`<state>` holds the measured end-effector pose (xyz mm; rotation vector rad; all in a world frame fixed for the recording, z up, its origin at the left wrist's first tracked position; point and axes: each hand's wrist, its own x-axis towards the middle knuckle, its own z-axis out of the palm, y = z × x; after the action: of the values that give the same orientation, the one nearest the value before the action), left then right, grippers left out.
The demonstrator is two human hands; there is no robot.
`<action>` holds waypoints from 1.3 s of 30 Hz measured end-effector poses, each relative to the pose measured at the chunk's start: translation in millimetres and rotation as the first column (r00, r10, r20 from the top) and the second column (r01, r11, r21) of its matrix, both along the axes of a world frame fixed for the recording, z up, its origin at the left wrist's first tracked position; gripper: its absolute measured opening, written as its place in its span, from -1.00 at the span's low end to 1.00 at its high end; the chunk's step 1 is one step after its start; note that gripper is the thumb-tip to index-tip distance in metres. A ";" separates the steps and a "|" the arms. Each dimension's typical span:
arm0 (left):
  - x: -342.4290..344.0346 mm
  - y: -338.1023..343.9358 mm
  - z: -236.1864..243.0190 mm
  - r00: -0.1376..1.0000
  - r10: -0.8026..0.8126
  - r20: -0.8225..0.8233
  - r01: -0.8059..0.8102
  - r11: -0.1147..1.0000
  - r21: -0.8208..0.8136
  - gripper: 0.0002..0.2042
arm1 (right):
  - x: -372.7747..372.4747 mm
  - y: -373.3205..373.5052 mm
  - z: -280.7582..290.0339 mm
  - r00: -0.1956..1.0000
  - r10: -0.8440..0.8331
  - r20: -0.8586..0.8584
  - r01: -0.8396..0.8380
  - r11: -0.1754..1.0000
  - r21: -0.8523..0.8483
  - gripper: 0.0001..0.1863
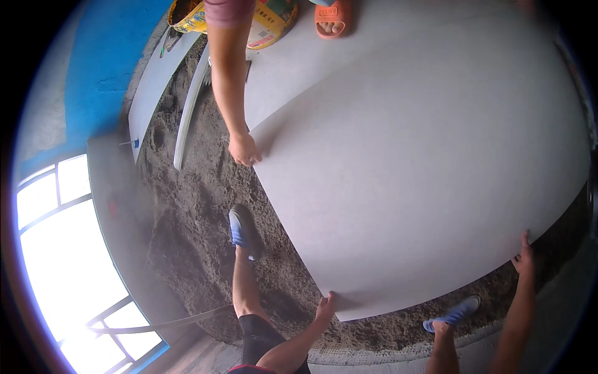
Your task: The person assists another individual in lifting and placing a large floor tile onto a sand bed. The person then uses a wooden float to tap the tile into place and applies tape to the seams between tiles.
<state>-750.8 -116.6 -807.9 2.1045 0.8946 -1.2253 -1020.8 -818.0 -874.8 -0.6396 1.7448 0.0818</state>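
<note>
A large pale grey tile (411,156) spans the middle and right, over rough grey mortar (193,206). My left hand (325,306) grips its near left corner, fingers closed round the edge. Farther right, my right hand (523,255) holds the same near edge, the forefinger lying along the top face. A co-worker's hand (243,148) holds the left edge near the far end.
My shoes (238,229) (461,310) are on the mortar. At the top are yellow buckets (268,28) and the co-worker's orange slipper (328,25). Leftward lie a narrow white panel (152,93), a pale strip (190,118), a blue wall (99,75) and a bright window (62,249).
</note>
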 end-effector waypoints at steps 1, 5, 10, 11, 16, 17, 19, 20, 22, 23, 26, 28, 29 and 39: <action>-0.7 2.1 -2.6 1.000 0.026 -0.004 -0.026 1.000 -0.006 -0.27 | -0.5 0.5 -0.5 1.000 -0.011 -0.022 0.011 1.000 -0.008 0.07; -2.5 3.7 -4.7 0.997 0.071 -0.004 -0.071 0.997 -0.038 -0.26 | 8.2 2.9 1.9 0.998 -0.023 -0.060 0.022 1.000 -0.010 0.05; 1.8 -2.4 -5.1 0.995 0.063 -0.081 -0.067 0.997 -0.038 -0.25 | 9.7 -2.8 9.0 0.994 -0.020 -0.110 0.020 1.000 -0.008 0.08; 2.2 -1.6 -5.0 0.994 0.069 -0.087 -0.072 0.997 -0.032 -0.25 | 11.0 -1.0 9.2 0.994 -0.020 -0.109 0.018 1.000 -0.015 0.08; 4.6 -9.7 -0.3 0.990 0.109 -0.087 -0.114 0.992 -0.046 -0.24 | 8.0 -2.4 6.6 0.995 -0.031 -0.095 0.031 1.000 -0.004 0.11; 5.0 -10.4 0.2 0.992 0.095 -0.084 -0.099 0.994 -0.045 -0.25 | 7.4 -3.1 6.0 0.994 -0.041 -0.102 0.040 0.999 -0.005 0.11; 6.4 -9.4 -0.1 0.995 0.069 -0.077 -0.072 0.997 -0.040 -0.25 | 10.1 -1.6 4.2 0.993 -0.051 -0.107 0.051 0.999 -0.002 0.11; 6.1 -9.0 0.5 0.994 0.078 -0.071 -0.081 0.995 -0.049 -0.26 | 11.0 -1.0 4.0 0.993 -0.052 -0.105 0.052 0.999 0.002 0.11; 5.9 -12.5 1.5 0.994 0.094 -0.062 -0.098 0.992 -0.073 -0.26 | 9.6 -0.8 3.7 0.993 -0.058 -0.107 0.058 0.998 -0.001 0.12; 7.1 -13.9 1.4 0.994 0.093 -0.059 -0.097 0.992 -0.078 -0.26 | 8.7 -0.5 3.4 0.992 -0.063 -0.108 0.063 0.998 -0.004 0.12; 3.7 -4.9 -2.9 0.995 0.085 -0.043 -0.089 0.993 -0.084 -0.26 | 5.2 -1.3 0.8 0.991 -0.078 -0.108 0.078 0.997 -0.002 0.10; 1.3 -3.7 -10.0 0.997 0.067 -0.039 -0.070 0.993 -0.094 -0.26 | 1.2 -2.9 1.6 0.991 -0.081 -0.110 0.080 0.997 -0.015 0.07; 1.7 -1.2 -11.1 0.997 0.072 -0.033 -0.074 0.995 -0.066 -0.27 | 0.5 -2.0 -0.8 0.991 -0.077 -0.110 0.075 0.997 -0.025 0.05; 32.0 -53.7 24.7 0.990 0.118 -0.079 -0.118 0.993 0.008 -0.36 | 21.3 11.4 11.5 0.993 -0.051 -0.102 0.043 0.996 -0.077 -0.09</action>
<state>-718.8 -170.3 -783.3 1.9872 1.0419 -1.2532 -999.5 -806.6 -863.3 -0.6582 1.8698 0.0179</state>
